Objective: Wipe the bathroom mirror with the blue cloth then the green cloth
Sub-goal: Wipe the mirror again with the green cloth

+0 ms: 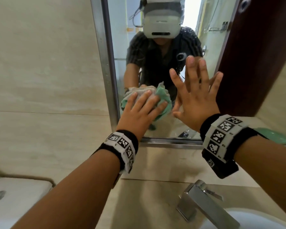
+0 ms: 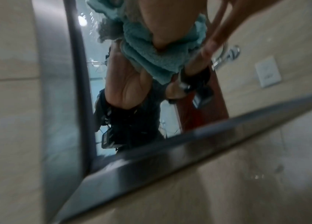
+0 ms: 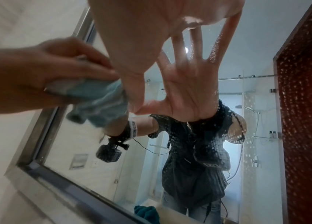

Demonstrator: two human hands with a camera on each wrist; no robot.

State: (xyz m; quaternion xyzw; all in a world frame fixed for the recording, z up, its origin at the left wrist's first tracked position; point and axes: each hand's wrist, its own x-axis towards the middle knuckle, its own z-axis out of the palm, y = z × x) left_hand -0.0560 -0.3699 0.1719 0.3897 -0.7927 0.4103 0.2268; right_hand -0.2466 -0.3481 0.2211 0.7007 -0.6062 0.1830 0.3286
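Steel-framed mirror (image 1: 157,38) fixed to a beige tiled wall (image 1: 45,63), lower left corner of the frame sharp in the left wrist view, glass speckled with droplets in the right wrist view. Left hand (image 1: 139,111) spread over a bunched green cloth (image 1: 163,98) with a grey side, fingers bent over it and pressing it against the glass near the lower left. Right hand (image 1: 198,100) just beside it, flat on the mirror, fingers straight and splayed, holding nothing. Below, a beige stone counter (image 1: 155,192) with a chrome tap (image 1: 203,200) and the white basin (image 1: 257,219). Reflected: dark red door, glass shower screen, something dark teal lying low by the mirror's bottom edge.
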